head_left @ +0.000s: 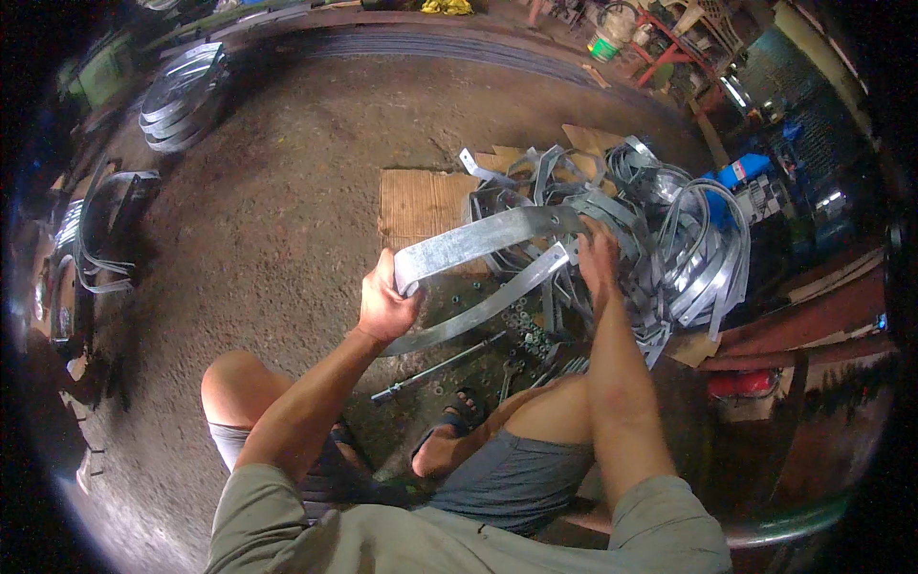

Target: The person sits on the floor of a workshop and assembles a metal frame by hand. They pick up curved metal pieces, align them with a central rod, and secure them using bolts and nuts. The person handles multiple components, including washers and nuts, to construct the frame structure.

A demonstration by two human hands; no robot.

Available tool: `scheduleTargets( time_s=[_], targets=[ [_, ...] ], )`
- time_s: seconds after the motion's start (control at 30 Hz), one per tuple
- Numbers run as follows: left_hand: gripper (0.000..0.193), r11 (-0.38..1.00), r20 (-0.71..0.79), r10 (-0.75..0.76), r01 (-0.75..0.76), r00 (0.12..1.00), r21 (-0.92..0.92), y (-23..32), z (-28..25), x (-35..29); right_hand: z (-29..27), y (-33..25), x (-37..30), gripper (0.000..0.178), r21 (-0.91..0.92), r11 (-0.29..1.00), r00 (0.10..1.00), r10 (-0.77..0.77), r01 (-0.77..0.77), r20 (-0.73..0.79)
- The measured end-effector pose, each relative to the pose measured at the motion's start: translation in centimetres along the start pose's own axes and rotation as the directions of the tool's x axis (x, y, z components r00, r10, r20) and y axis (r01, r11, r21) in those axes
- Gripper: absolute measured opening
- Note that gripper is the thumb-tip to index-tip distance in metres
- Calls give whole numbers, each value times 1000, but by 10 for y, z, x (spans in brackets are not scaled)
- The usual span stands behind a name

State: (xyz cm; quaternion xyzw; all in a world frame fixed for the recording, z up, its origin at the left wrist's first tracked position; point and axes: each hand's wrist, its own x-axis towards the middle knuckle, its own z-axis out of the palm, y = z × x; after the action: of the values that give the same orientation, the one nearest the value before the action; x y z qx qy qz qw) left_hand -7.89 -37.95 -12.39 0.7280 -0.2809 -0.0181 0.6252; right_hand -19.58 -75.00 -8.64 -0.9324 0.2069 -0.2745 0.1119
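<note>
A flat galvanized steel band point(478, 239), bent into a curve, spans between my two hands above the floor. My left hand point(387, 304) is closed around its bent left end. At its other end, which has a bolt hole, the fingers of my right hand point(599, 253) are closed on it. A second curved strip point(488, 311) runs below the band, its holed end near my right hand; I cannot tell whether the two are joined. Right behind my right hand lies a heap of bent metal bands point(669, 258). A long metal rod-like tool point(435, 368) lies below the strip.
Loose nuts point(528, 335) are scattered on the floor near my feet. Cardboard point(421, 206) lies partly under the heap. Stacked bands point(182, 100) stand far left, with more curved bands point(100, 234) at the left. A blue machine point(741, 172) stands beyond the heap on the right.
</note>
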Motion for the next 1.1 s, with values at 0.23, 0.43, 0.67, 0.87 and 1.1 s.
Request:
scheduleTargets(
  time_s=[0.23, 0.43, 0.67, 0.87, 1.1],
  targets=[
    [29, 1000, 27, 22, -22, 999, -10, -4, -3, 1, -1, -9, -6, 35, -50, 966, 963, 258, -254, 79],
    [29, 998, 26, 10, -11, 1000, 54, -1, 0, 1, 14, 8, -16, 43, 148, 888, 898, 417, -435, 139],
    [28, 998, 32, 24, -26, 999, 55, -7, -3, 0, 26, 29, -17, 39, 281, 799, 835, 438, -532, 333],
    [28, 998, -31, 47, -45, 998, 50, -14, -12, -1, 21, 5, -10, 42, 245, 803, 825, 459, -544, 329],
    [28, 996, -83, 80, -84, 993, -44, -27, -13, 4, 60, 27, -14, 44, 666, 424, 775, 488, -613, 403]
  ],
)
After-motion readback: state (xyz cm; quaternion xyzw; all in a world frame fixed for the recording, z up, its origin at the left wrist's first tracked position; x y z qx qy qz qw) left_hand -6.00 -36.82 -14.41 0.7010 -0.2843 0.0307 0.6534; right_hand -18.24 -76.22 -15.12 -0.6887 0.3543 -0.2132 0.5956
